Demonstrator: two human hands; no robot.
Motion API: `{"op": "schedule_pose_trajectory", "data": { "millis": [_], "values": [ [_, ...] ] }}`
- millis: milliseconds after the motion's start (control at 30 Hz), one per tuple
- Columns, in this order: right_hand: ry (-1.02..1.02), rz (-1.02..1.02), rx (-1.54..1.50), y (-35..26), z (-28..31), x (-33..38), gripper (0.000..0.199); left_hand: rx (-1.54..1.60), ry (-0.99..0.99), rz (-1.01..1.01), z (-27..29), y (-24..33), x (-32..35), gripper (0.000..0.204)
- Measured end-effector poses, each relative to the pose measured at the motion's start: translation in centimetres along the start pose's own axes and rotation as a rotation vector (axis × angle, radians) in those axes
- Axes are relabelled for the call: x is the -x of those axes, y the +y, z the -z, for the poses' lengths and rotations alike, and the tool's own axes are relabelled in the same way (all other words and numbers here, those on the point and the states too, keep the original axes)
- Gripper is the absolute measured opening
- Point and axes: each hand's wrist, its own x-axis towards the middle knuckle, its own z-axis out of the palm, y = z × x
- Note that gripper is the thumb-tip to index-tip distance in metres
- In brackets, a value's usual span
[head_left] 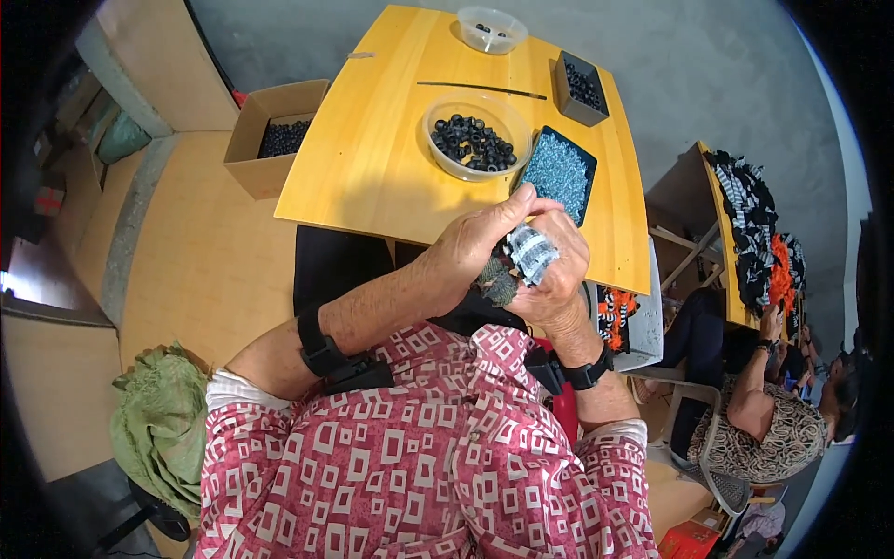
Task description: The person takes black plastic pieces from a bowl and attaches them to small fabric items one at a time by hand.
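Note:
Over the table's near edge, my left hand (477, 233) and my right hand (562, 265) are brought together, fingers closed around a small black-and-white striped piece of fabric (534, 253). A dark grey-green bunched piece (497, 282) shows between the hands, below the fabric; its kind I cannot make out. My left thumb points up above the fabric. Most of the fingertips are hidden. Just beyond my hands, small shiny blue-grey beads (561, 170) fill a dark tray. A clear round bowl (482, 102) holds many black ring-like beads (468, 142).
The yellow wooden table (372, 121) also bears a thin dark stick (480, 89), a dark box of black beads (584, 86) and another clear bowl (492, 40). A cardboard box (251, 168) stands left. At right, a seated person (759, 419) works beside striped and orange pieces (780, 265).

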Motion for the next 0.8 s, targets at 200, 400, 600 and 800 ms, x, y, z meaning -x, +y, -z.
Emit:
{"op": "schedule_pose_trajectory", "data": {
  "millis": [200,400,600,800],
  "values": [
    [-0.047,-0.004,0.023,0.0,1.2,-0.1,0.027,-0.118,0.059,-0.038,-0.2,0.1,0.6,0.058],
    [-0.027,-0.041,0.169,1.0,1.9,0.1,0.026,-0.13,0.184,0.01,0.9,1.3,2.5,0.022],
    [-0.11,0.072,0.186,1.2,1.9,0.5,0.026,-0.125,0.153,0.022,1.7,0.7,2.2,0.018],
    [-0.18,0.047,0.205,1.0,2.0,0.8,0.029,-0.162,0.168,0.049,2.2,0.7,2.2,0.021]
  ]
}}
